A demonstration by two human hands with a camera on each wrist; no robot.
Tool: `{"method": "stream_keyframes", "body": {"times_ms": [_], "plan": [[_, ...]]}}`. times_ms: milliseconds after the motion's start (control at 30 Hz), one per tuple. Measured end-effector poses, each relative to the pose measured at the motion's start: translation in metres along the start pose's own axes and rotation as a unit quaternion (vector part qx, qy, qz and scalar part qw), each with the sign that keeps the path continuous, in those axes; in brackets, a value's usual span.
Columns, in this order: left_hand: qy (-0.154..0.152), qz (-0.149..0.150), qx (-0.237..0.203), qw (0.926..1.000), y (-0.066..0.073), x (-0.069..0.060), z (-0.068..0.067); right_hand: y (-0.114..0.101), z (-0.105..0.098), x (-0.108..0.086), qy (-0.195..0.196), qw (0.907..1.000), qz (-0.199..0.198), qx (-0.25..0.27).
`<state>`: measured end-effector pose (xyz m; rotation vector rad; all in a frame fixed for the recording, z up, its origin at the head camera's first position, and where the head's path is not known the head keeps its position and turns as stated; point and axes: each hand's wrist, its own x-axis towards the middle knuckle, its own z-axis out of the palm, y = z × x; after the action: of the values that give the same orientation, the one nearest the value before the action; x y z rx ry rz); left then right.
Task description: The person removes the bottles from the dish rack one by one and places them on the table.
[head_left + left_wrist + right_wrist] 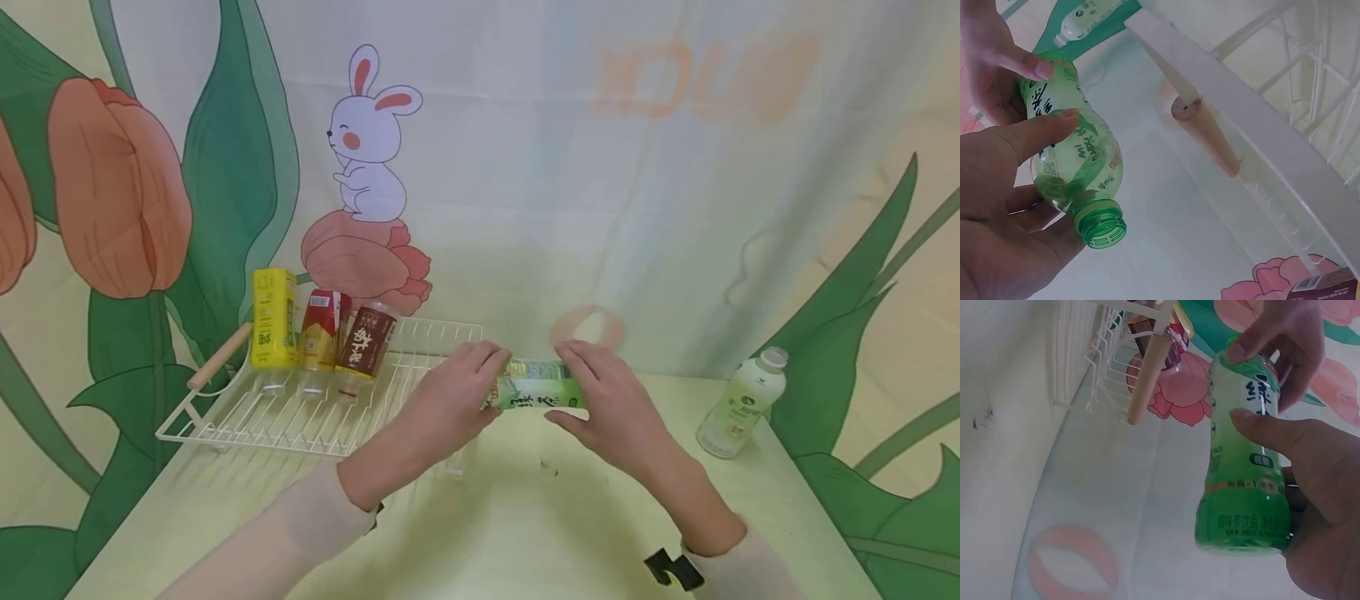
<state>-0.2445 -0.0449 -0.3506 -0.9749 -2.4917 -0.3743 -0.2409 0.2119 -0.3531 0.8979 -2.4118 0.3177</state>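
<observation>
Both hands hold a green tea bottle (536,385) sideways above the table. My left hand (457,387) grips its neck end, thumb on the label in the left wrist view. The green threaded mouth (1104,228) sticks out past those fingers and looks uncapped. Toward the base, my right hand (611,408) grips the bottle, its thumb lying across the label in the right wrist view and its other fingers mostly hidden behind. Nearest the left arm is a white wire rack (300,437) carrying a yellow bottle (274,321), a red-labelled bottle (322,333) and a brown-labelled bottle (367,342).
A pale green bottle (742,408) stands upright at the table's right side. The rack has a wooden handle (221,357) on its left side. Behind the table (525,533) hangs a curtain (510,183) printed with tulips and a rabbit.
</observation>
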Motion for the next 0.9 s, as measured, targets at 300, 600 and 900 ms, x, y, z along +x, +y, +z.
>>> {"method": "stream_keyframes", "body": {"times_ms": [300, 600, 900], "plan": [[-0.009, 0.026, 0.056, 0.998, 0.01, -0.001, 0.008, -0.003, 0.015, -0.006, -0.027, 0.9995, 0.016, -0.01], [-0.005, 0.059, 0.091, 0.9941, 0.009, -0.002, 0.018, -0.002, 0.024, -0.012, -0.05, 0.9986, 0.017, -0.003], [-0.005, 0.073, 0.082, 0.994, 0.007, 0.0, 0.024, -0.002, 0.026, -0.016, -0.063, 0.9975, 0.032, 0.001]]}}
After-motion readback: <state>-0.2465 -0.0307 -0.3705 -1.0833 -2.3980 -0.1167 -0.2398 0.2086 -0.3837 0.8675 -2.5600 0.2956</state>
